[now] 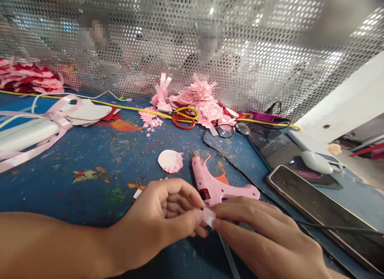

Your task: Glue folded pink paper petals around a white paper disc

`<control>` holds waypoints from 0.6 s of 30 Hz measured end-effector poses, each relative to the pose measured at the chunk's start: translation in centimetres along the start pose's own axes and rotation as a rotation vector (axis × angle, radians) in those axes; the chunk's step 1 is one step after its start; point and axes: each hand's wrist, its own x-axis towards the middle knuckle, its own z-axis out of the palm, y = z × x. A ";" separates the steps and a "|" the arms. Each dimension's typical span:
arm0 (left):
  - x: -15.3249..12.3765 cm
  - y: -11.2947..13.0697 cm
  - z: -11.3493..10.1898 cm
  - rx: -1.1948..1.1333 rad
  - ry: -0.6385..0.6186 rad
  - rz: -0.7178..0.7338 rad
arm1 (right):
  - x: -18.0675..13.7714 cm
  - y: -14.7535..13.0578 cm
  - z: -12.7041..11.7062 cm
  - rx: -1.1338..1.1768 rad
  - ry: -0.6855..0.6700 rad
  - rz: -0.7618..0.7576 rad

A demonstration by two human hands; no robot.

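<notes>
My left hand [162, 221] and my right hand [264, 235] meet low in the middle, and both pinch one small pale piece of paper [209, 217] between their fingertips. A thin grey strip [229, 257] runs down from under that piece. Just behind my fingers a pink glue gun [214, 183] lies on the blue paint-stained table [90, 151], its nozzle pointing away from me. A round white disc with a pink fringed edge [170, 160] lies left of the nozzle.
A heap of pink paper flowers [199, 101] and red-and-yellow scissors [183, 117] lie at the back, with glasses [232, 130] beside them. A phone [324, 209] lies at right, pink ribbon [45, 123] at left. Two people sit behind a perforated metal screen [270, 51].
</notes>
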 end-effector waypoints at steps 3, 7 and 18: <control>-0.1 0.1 -0.4 0.185 -0.010 0.192 | 0.1 0.1 0.2 0.128 0.030 0.012; 0.0 0.1 -0.8 0.457 -0.033 0.413 | 0.4 0.0 0.3 0.314 0.037 0.058; -0.2 0.4 -1.0 0.600 -0.081 0.560 | 0.3 -0.1 0.6 0.401 0.111 0.074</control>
